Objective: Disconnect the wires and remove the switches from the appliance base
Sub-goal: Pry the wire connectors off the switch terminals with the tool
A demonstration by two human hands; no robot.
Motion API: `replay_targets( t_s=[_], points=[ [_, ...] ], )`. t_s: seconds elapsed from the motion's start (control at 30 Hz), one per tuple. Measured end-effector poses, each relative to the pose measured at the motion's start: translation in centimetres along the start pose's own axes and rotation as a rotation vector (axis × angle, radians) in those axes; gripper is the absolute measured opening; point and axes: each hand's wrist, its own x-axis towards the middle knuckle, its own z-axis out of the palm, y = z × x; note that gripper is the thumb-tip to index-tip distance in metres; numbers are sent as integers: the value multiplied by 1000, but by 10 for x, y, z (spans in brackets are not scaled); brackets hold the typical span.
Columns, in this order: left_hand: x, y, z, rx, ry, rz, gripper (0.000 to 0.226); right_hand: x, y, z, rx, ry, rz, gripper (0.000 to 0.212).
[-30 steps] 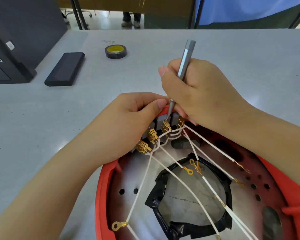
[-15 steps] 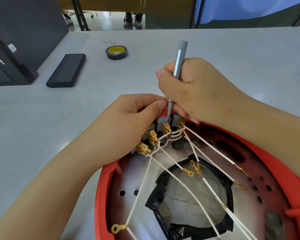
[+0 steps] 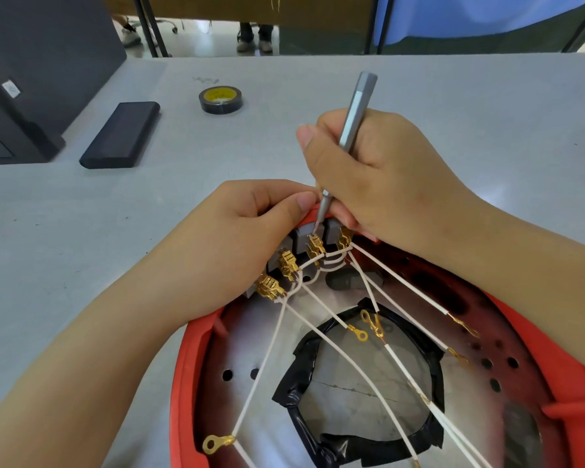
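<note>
Working near to far, I note the red appliance base lying nearest on the surface, white wires fanning to brass terminals on grey switches at its far rim; my left hand grips that rim and switches; my right hand clenches a screwdriver, tip on one terminal; a slip could bend it, or jab my left thumb; beyond, a tape roll.
</note>
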Motion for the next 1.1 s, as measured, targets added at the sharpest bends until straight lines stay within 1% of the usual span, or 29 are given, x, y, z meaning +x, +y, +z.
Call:
replay_targets(
  t_s=[0.1, 0.23, 0.37, 0.57, 0.7, 0.8, 0.93, 1.1],
  points=[
    [0, 0, 0, 19, 15, 18, 29, 0, -1, 1, 6, -32, 6, 41],
    [1, -1, -1, 53, 8, 48, 28, 2, -1, 2, -5, -31, 12, 41],
    [0, -1, -1, 15, 14, 29, 32, 4, 0, 3, -39, -44, 22, 41],
    [2, -2, -1, 0, -3, 17, 30, 2, -1, 2, -8, -22, 11, 42],
    [1, -1, -1, 23, 5, 48, 29, 3, 0, 4, -37, -13, 21, 40],
    [0, 1, 0, 24, 8, 53, 28, 5, 0, 4, -37, -31, 42, 41],
    [0, 1, -1, 8, 5, 18, 28, 8, -1, 4, -49, -56, 71, 44],
    [0, 2, 0, -8, 20, 26, 30, 10, -1, 2, -32, -77, 87, 45]
  ],
)
